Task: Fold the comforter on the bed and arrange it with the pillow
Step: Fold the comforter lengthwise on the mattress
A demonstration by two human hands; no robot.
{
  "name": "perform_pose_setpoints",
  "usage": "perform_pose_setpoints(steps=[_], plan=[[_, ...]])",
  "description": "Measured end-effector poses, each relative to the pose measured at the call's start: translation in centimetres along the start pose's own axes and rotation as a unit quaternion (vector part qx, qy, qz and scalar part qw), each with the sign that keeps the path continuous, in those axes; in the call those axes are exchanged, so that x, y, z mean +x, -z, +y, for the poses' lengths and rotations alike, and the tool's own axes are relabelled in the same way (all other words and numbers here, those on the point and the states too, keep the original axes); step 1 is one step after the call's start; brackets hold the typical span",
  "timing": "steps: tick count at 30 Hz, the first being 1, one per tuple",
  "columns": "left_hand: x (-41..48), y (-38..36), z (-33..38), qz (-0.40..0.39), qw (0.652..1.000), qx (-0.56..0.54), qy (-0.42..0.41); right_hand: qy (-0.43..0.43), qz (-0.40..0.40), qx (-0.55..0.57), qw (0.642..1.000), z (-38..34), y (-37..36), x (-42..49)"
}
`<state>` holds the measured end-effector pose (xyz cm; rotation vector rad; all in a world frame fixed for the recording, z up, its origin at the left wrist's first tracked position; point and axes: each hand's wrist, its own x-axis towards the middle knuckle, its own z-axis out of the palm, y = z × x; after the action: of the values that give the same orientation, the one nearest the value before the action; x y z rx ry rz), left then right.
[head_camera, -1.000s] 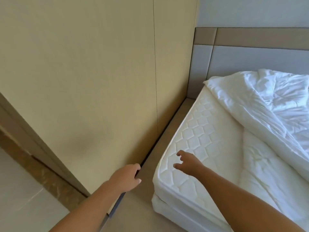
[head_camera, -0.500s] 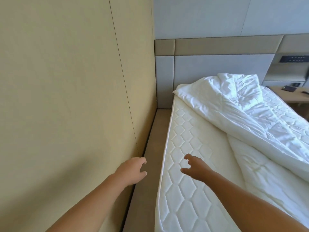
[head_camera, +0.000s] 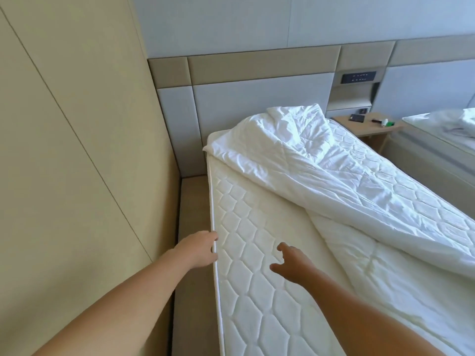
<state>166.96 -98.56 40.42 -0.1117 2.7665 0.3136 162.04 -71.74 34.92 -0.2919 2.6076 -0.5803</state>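
Note:
A rumpled white comforter (head_camera: 347, 170) lies diagonally over the right part of the quilted white mattress (head_camera: 246, 227), bunched up near the headboard. No pillow shows on this bed. My left hand (head_camera: 199, 249) is at the mattress's left edge, fingers curled loosely, holding nothing. Over the bare quilted surface hovers my right hand (head_camera: 291, 262), fingers apart and empty, well short of the comforter's near edge.
A beige wall panel (head_camera: 77, 150) runs close along the left, leaving a narrow strip of bed base (head_camera: 192, 206). The padded headboard (head_camera: 244, 98) is ahead. A wooden nightstand (head_camera: 370, 125) with small items and a second bed (head_camera: 442, 134) stand at the right.
The view has swung right and moved along the bed. My left hand has shifted from beside the wall to the mattress edge; my right hand stays open above the mattress.

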Motion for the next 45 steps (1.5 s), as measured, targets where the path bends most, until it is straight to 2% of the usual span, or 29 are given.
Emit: perform_pose_setpoints(steps=[7, 13, 22, 29, 35, 40, 45], plan=[[20.7, 3.6, -5.7, -0.052, 0.994, 0.043, -0.087, -0.081, 0.048, 0.008, 0.996, -2.3, 3.2, 16.4], [34.7, 8.2, -11.4, -0.079, 0.988, 0.019, -0.132, -0.110, 0.030, -0.040, 0.993, -8.6, 5.5, 29.0], [44.4, 14.6, -13.8, -0.106, 0.978, 0.058, -0.172, -0.124, 0.057, -0.035, 0.990, -13.9, 11.0, 37.2], [49.4, 19.8, -13.9, -0.077, 0.978, 0.077, -0.179, -0.122, 0.072, -0.019, 0.990, -14.4, 14.2, 41.4], [53.2, 21.6, -15.2, -0.054, 0.985, 0.059, -0.156, -0.085, 0.054, -0.022, 0.995, -15.4, 15.4, 48.0], [60.8, 23.8, -17.8, -0.067, 0.985, 0.068, -0.145, -0.068, 0.034, -0.027, 0.997, -17.2, 16.4, 56.7], [73.9, 25.2, -22.0, -0.087, 0.985, 0.044, -0.140, -0.090, 0.034, -0.019, 0.995, -18.4, 16.8, 70.3]])
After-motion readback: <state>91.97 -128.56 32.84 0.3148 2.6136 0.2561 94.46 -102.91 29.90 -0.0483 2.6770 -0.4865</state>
